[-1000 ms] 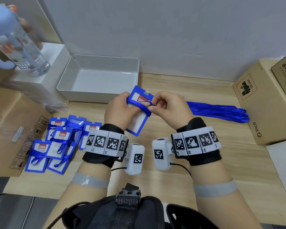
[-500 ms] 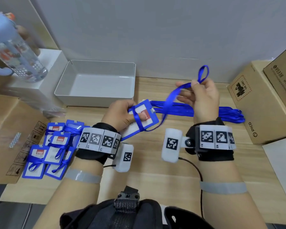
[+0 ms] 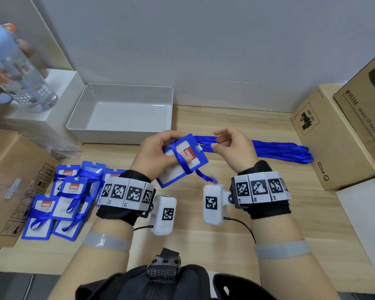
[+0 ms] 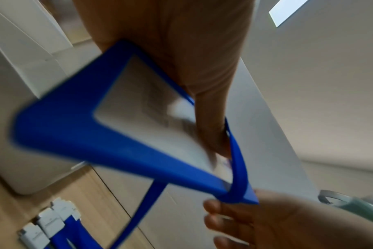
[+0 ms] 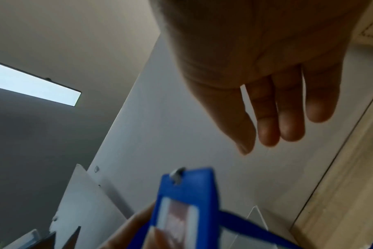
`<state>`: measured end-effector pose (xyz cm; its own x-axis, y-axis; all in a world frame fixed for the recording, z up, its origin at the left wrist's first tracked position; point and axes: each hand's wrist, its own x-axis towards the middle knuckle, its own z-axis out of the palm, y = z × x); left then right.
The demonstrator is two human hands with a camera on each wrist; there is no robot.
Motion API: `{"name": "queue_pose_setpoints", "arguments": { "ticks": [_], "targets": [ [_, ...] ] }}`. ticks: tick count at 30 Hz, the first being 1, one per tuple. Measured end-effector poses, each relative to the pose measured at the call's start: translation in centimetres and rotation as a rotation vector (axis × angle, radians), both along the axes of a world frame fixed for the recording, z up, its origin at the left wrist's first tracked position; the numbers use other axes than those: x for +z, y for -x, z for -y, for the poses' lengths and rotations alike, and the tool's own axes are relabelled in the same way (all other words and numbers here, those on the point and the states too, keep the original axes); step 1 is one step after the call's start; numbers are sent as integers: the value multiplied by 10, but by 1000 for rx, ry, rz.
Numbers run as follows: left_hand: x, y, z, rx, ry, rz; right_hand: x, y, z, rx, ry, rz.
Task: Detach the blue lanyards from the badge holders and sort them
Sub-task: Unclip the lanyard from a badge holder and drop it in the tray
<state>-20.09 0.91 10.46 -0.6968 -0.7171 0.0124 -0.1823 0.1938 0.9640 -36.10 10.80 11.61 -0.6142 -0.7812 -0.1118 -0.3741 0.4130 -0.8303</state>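
My left hand (image 3: 158,154) grips a blue badge holder (image 3: 195,164) with a red-and-white card, tilted above the table; its thumb lies on the front. A blue lanyard (image 3: 201,175) is still wrapped across the holder, and its loose end hangs below. My right hand (image 3: 232,146) hovers just right of the holder's top with relaxed, lightly curled fingers and holds nothing. In the right wrist view its fingers (image 5: 287,118) are bare above the holder (image 5: 189,193). The left wrist view shows the holder's back (image 4: 74,134) with the strap looped round its corner.
A bundle of loose blue lanyards (image 3: 279,150) lies behind my right hand. Several badge holders with lanyards (image 3: 59,200) are piled at the left. An empty white tray (image 3: 119,135) stands at the back, cardboard boxes (image 3: 333,137) at the right, and a bottle (image 3: 15,68) at the far left.
My right hand had pulled the lanyard end up high; it has now let go and come down beside the holder. The strap's end has dropped below the holder.
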Motion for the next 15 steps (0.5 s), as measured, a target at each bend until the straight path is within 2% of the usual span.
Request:
{"name": "queue_pose_setpoints", "arguments": {
  "ticks": [2,4,6,8,11,15],
  "targets": [
    [5,4,-5,-82,2,-3,6,-7,2,126,78,117],
    [9,6,-8,-146,-18,-16,9,-16,2,261,105,337],
    [12,7,-8,-182,-44,-35,9,-18,3,297,80,490],
    [14,5,-8,-198,-64,-52,6,-16,2,301,72,543],
    [14,2,-6,-180,-69,-57,7,-16,1,299,138,498],
    [10,3,-4,-32,-48,-55,8,-15,2,62,328,148]
  ]
}}
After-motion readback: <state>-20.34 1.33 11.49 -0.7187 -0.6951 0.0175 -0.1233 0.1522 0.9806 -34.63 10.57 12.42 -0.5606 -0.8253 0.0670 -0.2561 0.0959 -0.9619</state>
